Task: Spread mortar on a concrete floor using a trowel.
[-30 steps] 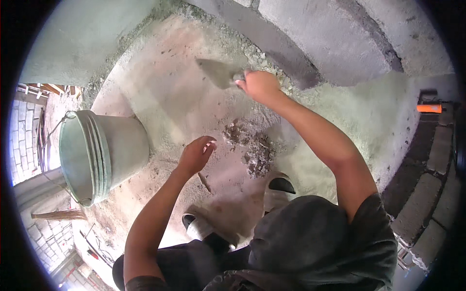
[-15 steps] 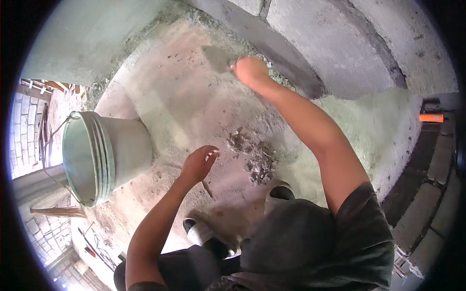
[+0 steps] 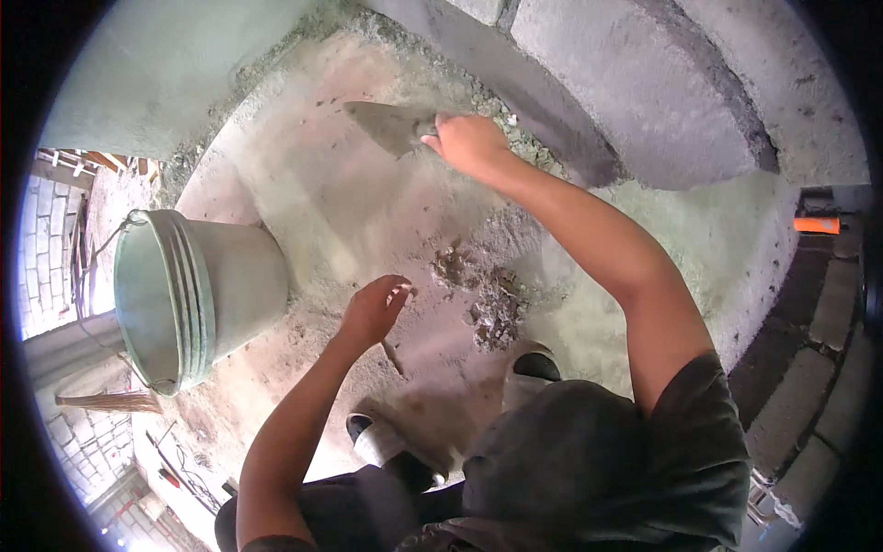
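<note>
My right hand (image 3: pixel 469 144) is closed round the handle of a pointed trowel (image 3: pixel 384 126), reached far out ahead beside the foot of the block wall. The trowel's grey blade points left, over the dusty concrete floor (image 3: pixel 359 216). Nearer to me, my left hand (image 3: pixel 372 310) hangs over the floor with its fingers loosely bent and apart, and I see nothing held in it. Just right of that hand lies a small heap of grey rubble (image 3: pixel 497 308). Loose crumbs of debris (image 3: pixel 529 143) run along the wall's base near my right hand.
A pale bucket (image 3: pixel 235 285) lies tipped on its side at the left, its mouth facing left. Behind it is a straw broom (image 3: pixel 110 402). A grey block wall (image 3: pixel 625 92) rises ahead and right. At the far right is an orange cylinder (image 3: pixel 817 224). My shoes (image 3: pixel 377 440) stand near the rubble.
My right hand has shifted slightly left and nearer, and the trowel has swung so its blade shows longer and points left. My left hand has barely moved.
</note>
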The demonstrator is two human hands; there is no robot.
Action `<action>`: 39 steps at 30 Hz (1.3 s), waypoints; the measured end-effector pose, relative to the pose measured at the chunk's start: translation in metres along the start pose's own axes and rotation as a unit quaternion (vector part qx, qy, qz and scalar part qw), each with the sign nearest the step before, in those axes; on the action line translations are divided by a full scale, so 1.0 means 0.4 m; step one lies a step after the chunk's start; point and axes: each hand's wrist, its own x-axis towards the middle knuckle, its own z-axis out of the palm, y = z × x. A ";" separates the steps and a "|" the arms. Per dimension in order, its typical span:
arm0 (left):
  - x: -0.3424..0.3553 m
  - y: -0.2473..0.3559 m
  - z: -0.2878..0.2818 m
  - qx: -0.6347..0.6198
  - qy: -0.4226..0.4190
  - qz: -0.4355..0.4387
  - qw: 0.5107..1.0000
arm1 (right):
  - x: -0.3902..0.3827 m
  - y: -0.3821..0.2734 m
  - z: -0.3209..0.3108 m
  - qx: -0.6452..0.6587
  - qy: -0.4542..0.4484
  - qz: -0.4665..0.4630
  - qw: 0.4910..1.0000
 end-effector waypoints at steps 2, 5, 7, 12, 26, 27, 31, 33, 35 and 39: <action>0.006 0.006 0.000 -0.017 0.010 0.002 1.000 | 0.016 0.011 -0.002 0.012 0.001 0.013 1.000; 0.012 0.014 0.001 -0.016 0.010 0.022 1.000 | 0.047 0.116 -0.016 0.007 0.020 0.091 0.996; 0.010 0.022 -0.003 -0.005 0.006 0.016 1.000 | 0.051 0.100 0.014 0.006 0.051 0.102 0.993; -0.014 -0.008 0.005 -0.005 0.008 0.004 1.000 | 0.029 -0.055 0.015 0.025 -0.007 0.024 0.999; -0.023 -0.016 0.007 -0.006 0.010 -0.001 1.000 | 0.097 0.012 0.015 -0.003 0.023 -0.002 1.000; -0.029 -0.026 0.010 -0.008 0.010 -0.003 1.000 | 0.095 0.018 0.014 -0.003 0.020 -0.003 1.000; -0.015 -0.016 -0.011 -0.035 0.031 0.000 0.999 | 0.073 0.079 0.007 0.027 0.052 0.116 0.992; -0.018 -0.023 -0.015 -0.040 0.037 -0.001 0.999 | 0.032 0.088 0.007 0.016 0.047 0.113 0.992; -0.025 -0.029 -0.021 -0.049 0.062 0.018 0.997 | -0.016 0.101 -0.021 0.035 0.035 0.130 0.990; -0.027 -0.016 -0.016 -0.031 0.023 -0.036 0.999 | -0.085 0.113 -0.045 0.015 -0.003 0.128 0.992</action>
